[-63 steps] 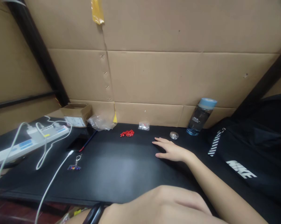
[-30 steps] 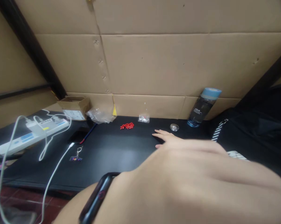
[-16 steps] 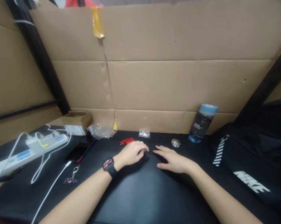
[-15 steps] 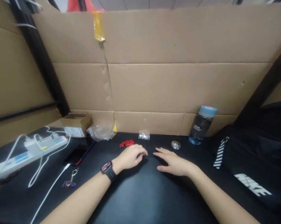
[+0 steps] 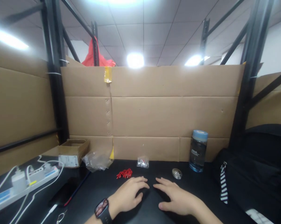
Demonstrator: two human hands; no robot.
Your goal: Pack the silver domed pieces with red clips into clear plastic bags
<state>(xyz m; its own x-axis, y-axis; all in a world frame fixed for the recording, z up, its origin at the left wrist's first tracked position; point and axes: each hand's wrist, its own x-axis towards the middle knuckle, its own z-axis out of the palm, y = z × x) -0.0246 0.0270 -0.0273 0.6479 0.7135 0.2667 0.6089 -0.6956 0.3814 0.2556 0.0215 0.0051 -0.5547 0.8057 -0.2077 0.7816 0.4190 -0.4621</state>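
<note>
My left hand rests over the black table, fingers apart and nothing held; a dark smartwatch is on that wrist. Just beyond its knuckles lies a small heap of red cord. My right hand faces it across a narrow gap, palm down, fingers spread, holding nothing. A small round, clear, shiny object sits past my right knuckles, apart from the hand. Between and beyond both hands, a small clear packet with silvery and reddish bits lies near the cardboard wall.
A water bottle stands back right, beside a black bag. To the left are a crumpled plastic bag, a cardboard box, a power strip with white cables, and a phone. A cardboard wall closes the back.
The camera view has tilted up, so ceiling lights and rack posts now show and the table sits lower. Both hands remain apart and empty, in nearly the same pose.
</note>
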